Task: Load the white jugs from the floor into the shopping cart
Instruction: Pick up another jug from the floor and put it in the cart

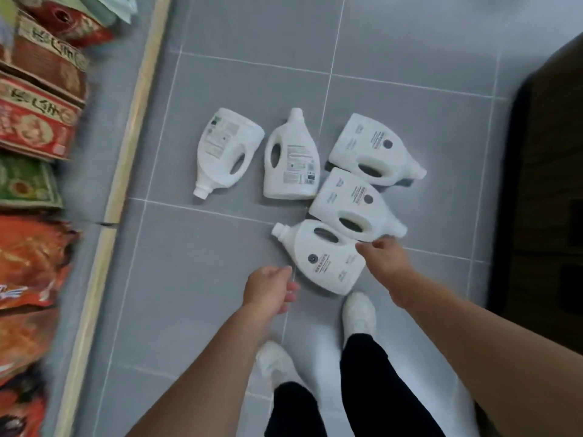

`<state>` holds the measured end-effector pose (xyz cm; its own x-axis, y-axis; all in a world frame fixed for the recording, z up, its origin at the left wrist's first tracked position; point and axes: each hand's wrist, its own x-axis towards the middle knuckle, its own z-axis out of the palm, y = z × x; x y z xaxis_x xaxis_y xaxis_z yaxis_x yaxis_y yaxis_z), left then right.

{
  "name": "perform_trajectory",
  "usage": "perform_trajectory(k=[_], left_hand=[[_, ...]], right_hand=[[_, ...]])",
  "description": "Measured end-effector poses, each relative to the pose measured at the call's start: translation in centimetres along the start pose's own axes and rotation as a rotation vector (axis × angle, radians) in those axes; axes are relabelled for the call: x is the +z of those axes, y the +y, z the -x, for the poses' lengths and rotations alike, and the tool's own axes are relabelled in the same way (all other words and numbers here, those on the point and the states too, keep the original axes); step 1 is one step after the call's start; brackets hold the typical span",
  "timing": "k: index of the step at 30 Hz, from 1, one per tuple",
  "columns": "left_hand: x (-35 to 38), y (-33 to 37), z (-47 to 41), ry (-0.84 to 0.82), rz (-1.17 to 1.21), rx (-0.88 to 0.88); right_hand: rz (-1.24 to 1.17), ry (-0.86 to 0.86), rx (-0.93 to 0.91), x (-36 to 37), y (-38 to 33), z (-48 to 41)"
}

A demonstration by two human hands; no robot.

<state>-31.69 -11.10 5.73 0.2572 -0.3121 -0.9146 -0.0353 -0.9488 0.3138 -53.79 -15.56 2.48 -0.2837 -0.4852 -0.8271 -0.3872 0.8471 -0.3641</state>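
Note:
Several white handled jugs lie flat on the grey tiled floor. The nearest jug [321,257] lies with its cap pointing left, just ahead of my feet. Another jug [356,206] rests against it, and a third [375,149] lies beyond that. Two more lie farther left, a jug [291,159] with its cap pointing away and a jug [225,149] with its cap toward me. My right hand [383,258] hovers over the nearest jug's right edge, fingers loosely curled and holding nothing. My left hand [271,288] is just left of that jug, fingers apart and empty. No shopping cart is recognisable.
Along the left runs a low shelf with a pale wooden edge [126,159], stacked with red, orange and green packaged goods [34,127]. A dark bulky object [549,171] fills the right side. My white shoes [359,313] stand on the tiles below the jugs.

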Motion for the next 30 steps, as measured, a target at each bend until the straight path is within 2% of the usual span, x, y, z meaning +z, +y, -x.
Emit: perform_trajectory(k=[4,10,17,21,25,30], left_hand=[[2.1,-0.9,-4.9,-0.016,0.005,-0.005],[6.7,-2.5,-16.2,-0.015,-0.049,-0.050],[10.7,-5.3,-27.5,-0.045,0.171,-0.221],[11.1,-7.1,-30.5,-0.084,0.266,-0.229],[11.3,-7.3,-30.8,-0.112,0.348,-0.216],[10.9,-7.9,-31.1,-0.171,0.381,-0.233]], right_hand=[[0.020,-0.001,0.049,1.2,1.8,-4.4],[-0.077,-0.017,0.130,6.0,5.4,-14.5],[-0.209,0.032,0.188,9.6,11.2,-24.1],[-0.286,-0.040,0.241,10.0,12.6,-25.5],[-0.331,-0.050,0.209,10.4,12.7,-26.7],[-0.261,-0.058,0.221,11.4,13.6,-27.1]])
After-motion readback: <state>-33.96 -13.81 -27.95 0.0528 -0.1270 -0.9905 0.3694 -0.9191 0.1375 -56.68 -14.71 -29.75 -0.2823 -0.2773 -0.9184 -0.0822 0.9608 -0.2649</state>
